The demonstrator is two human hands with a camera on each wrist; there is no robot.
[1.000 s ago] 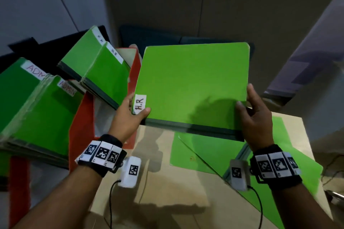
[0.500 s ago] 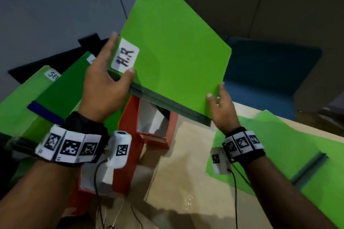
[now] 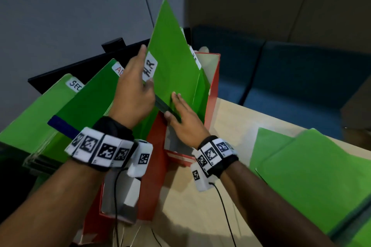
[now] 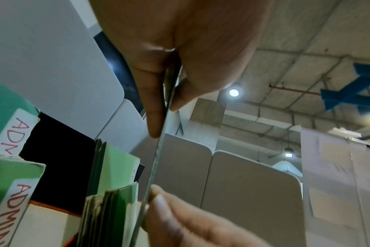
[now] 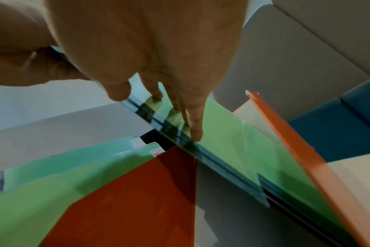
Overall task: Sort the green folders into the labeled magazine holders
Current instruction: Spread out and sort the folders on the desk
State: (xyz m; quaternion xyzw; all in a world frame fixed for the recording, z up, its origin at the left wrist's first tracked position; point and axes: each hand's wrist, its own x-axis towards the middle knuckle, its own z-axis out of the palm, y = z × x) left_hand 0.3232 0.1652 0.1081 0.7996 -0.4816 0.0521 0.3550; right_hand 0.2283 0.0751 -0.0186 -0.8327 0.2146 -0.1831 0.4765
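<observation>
Table [image 3: 230, 196], pale wood. Right of the right hand's fingers lies a loose pile of green folders [image 3: 313, 176], still unsorted, its lower edge cut off. Left of the left hand's fingers, filed folders [image 3: 60, 110] stand tagged SEC and ADMIN. Red holder [image 3: 212, 94] just beyond the fingertips, already with folders inside. H.R folder [image 3: 176, 70] upright, bottom corner entering that holder, top still well clear. Left hand [image 3: 132, 94] pinches its spine edge near the label, thumb on the front, fingers behind. Right hand [image 3: 186, 120] holds the lower spine, fingers flat on the cover, thumb under the edge. Judged: sorting partly done, this one mid-insert, pile left. Holder's own label not visible; its tag probably matches H.R, but the small tags inside are too blurred to read
</observation>
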